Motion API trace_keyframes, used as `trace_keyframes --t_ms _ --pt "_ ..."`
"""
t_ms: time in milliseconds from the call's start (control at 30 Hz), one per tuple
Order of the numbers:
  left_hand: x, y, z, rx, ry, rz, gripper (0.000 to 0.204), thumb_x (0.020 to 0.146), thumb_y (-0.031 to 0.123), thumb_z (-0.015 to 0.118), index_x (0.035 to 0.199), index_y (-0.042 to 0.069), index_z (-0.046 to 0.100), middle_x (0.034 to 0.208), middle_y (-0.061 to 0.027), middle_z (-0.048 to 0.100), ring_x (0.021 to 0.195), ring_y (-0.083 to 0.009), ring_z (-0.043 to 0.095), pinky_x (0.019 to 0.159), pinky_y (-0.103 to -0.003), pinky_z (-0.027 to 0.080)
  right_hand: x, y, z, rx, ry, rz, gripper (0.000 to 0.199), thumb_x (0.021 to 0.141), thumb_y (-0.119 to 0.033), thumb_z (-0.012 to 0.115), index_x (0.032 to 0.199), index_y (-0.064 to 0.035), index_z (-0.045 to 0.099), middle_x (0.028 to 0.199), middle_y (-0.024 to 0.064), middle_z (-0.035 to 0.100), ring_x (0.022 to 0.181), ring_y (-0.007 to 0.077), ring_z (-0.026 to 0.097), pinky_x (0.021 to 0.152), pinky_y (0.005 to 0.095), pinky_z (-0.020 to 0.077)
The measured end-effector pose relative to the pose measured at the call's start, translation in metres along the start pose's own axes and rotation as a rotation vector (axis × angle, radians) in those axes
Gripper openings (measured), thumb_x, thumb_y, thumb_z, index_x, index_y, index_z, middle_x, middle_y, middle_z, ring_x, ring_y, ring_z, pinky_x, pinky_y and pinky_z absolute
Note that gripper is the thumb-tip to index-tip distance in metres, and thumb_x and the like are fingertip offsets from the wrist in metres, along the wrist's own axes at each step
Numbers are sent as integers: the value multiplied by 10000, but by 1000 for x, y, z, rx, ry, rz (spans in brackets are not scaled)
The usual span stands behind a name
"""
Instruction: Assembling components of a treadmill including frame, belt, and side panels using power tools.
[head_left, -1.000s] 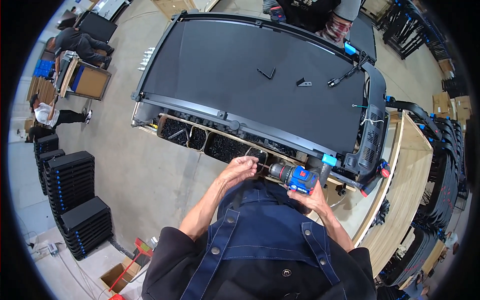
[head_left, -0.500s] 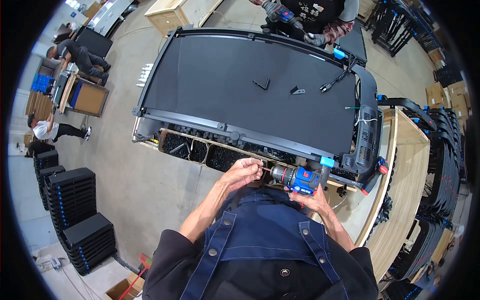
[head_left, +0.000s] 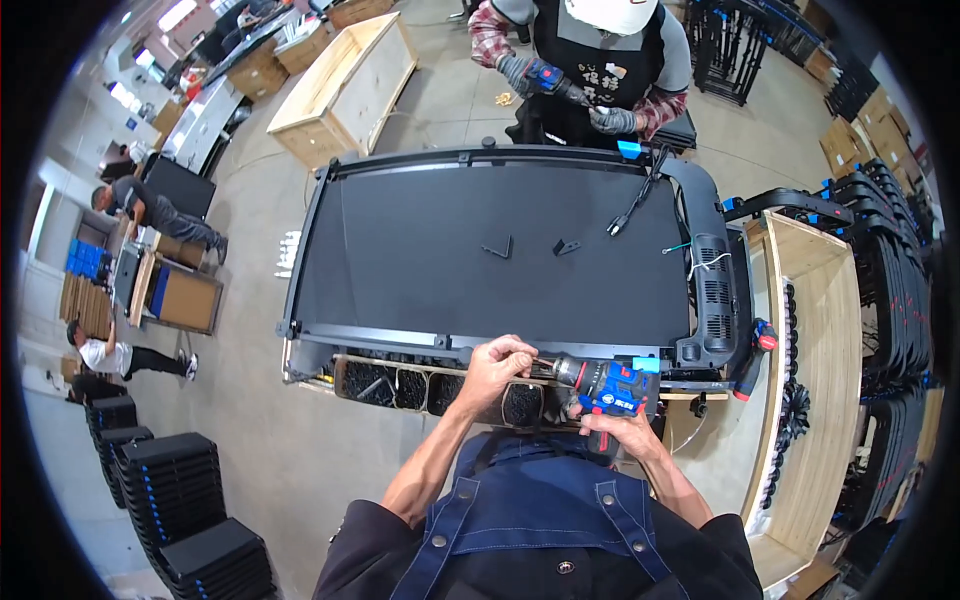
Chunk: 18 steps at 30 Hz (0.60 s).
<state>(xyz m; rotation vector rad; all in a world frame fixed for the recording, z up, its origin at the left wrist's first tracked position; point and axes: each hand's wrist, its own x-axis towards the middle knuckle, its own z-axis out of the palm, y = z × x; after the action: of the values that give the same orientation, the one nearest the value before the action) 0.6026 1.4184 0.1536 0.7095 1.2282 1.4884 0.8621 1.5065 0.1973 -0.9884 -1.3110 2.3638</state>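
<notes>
My right hand [head_left: 622,432] is wrapped round the grip of a blue and black cordless drill [head_left: 612,388], whose chuck and bit point left. At the bit's tip, the fingers of my left hand [head_left: 492,372] are pinched together; whatever small piece they hold is too hidden to name. Both hands are over the near long edge of a black treadmill deck [head_left: 420,250]. On its belt lie a thin L-shaped hex key [head_left: 500,247], a small black bracket [head_left: 567,246] and a black power cable [head_left: 622,218].
Bins [head_left: 410,386] of small dark hardware line the deck's near side. A red and black hand tool [head_left: 757,360] rests beside a wooden crate [head_left: 810,400] at right. Across the deck, a gloved co-worker [head_left: 600,80] holds another drill [head_left: 556,80]. Stacked black parts [head_left: 180,480] stand at left.
My view has tilted up, showing more of the co-worker. Both hands and the drill have moved forward from below the near rail to over it. The left fingers stay pinched at the bit.
</notes>
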Motion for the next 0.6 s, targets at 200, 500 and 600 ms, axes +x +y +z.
trace_keyframes --t_ms 200,500,600 --pt "95 50 -35 417 -35 -1 334 1023 273 587 1232 17 634 952 -117 674 785 -191 671 714 -323 557 -6 8 -6 102 130 -88 403 814 -34 765 1199 -18 646 1010 130 735 772 180 698 721 336 603" --pt "220 68 -85 1563 -334 526 140 875 75 644 1002 107 695 973 -122 628 974 -361 631 843 -461 541 -38 16 -34 89 286 -122 413 826 -16 735 1225 5 629 1035 138 731 798 180 699 728 334 598" --pt "198 72 -51 1461 -304 409 133 876 147 668 968 54 692 910 -146 667 869 -353 667 772 -453 542 -50 12 -46 157 366 -134 418 820 -9 724 1227 10 628 1042 132 732 794 180 702 738 336 602"
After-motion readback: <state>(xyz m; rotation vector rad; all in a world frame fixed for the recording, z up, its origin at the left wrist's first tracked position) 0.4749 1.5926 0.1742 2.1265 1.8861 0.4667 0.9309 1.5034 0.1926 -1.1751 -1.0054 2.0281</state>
